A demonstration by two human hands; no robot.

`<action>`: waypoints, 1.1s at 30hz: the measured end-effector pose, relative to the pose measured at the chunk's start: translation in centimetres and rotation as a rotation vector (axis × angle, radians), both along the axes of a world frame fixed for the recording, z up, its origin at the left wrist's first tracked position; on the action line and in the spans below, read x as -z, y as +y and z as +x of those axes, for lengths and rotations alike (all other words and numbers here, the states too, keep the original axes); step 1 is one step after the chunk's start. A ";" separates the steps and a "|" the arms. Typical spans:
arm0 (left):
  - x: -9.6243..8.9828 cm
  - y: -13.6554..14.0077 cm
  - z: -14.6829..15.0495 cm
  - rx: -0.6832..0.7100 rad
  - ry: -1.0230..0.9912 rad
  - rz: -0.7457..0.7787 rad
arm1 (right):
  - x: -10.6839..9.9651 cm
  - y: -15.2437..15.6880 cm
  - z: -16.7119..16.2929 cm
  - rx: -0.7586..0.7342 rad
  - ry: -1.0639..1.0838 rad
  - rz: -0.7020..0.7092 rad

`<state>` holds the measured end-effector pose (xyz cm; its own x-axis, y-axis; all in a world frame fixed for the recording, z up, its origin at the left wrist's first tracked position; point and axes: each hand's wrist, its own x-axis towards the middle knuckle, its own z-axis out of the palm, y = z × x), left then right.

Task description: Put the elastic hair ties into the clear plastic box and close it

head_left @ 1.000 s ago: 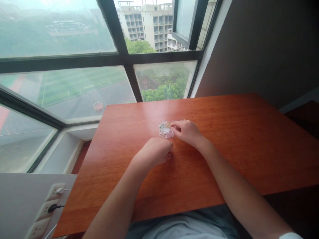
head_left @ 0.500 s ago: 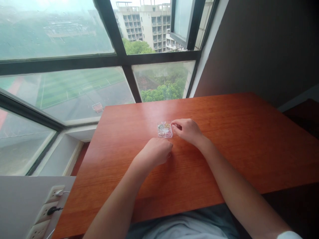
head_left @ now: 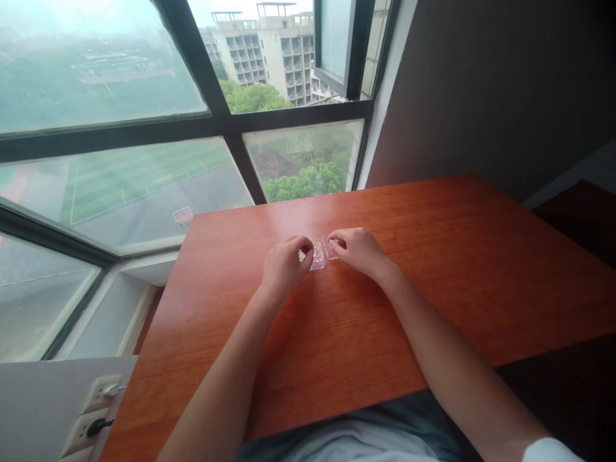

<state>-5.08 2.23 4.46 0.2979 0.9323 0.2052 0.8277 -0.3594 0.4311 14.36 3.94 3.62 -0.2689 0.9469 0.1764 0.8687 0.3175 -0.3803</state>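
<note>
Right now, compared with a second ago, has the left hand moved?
Yes: judged against the table, the left hand has moved forward, toward its far edge by the window.

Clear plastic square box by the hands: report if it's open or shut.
Open: the flat clear plastic lid is beside the box, not over it, at the right hand.

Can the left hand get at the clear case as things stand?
Probably yes: left hand is close by the clear case, with the right hand on its other side, not between them.
</note>
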 end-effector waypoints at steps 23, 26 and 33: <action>4.2 2.5 -5.0 0.146 -0.140 -0.146 | 1.0 1.3 2.3 0.370 -0.222 -0.297; 3.8 2.1 -4.5 0.150 -0.042 -0.109 | 1.4 1.2 2.0 0.322 -0.265 -0.266; 3.1 1.5 -3.8 0.134 0.017 -0.071 | 1.5 1.0 1.7 0.224 -0.312 -0.165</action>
